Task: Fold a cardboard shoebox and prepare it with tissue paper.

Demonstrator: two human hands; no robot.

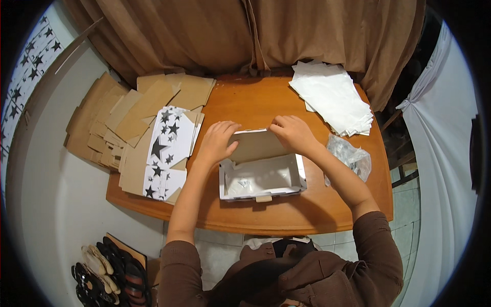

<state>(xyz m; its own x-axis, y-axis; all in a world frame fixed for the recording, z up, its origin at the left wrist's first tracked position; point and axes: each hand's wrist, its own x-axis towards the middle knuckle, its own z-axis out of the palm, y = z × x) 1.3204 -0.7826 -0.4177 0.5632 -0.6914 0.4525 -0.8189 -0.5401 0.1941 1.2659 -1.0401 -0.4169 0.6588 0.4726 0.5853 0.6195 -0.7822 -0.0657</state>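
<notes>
A small cardboard box [303, 181] stands in front of me on the table, its hinged lid [258, 146] raised. The box is white outside, and the lid's inner face is grey-brown. My left hand [221, 139] grips the lid's upper left corner, thumb on the inner side. At the upper right corner, my right hand [292, 134] holds the lid's edge between bent fingers. White, slightly shiny wrapping [263, 176] lies inside the box; what it covers, if anything, is hidden. A small tan tab [263, 199] sticks out at the front edge.
Flat cardboard pieces [148, 105] and star-printed sheets [164, 148] are stacked on the left of the wooden table [240, 102]. White paper sheets [332, 94] lie at the far right, with a clear plastic bag [353, 156] nearer. Several sandals [110, 271] sit at lower left.
</notes>
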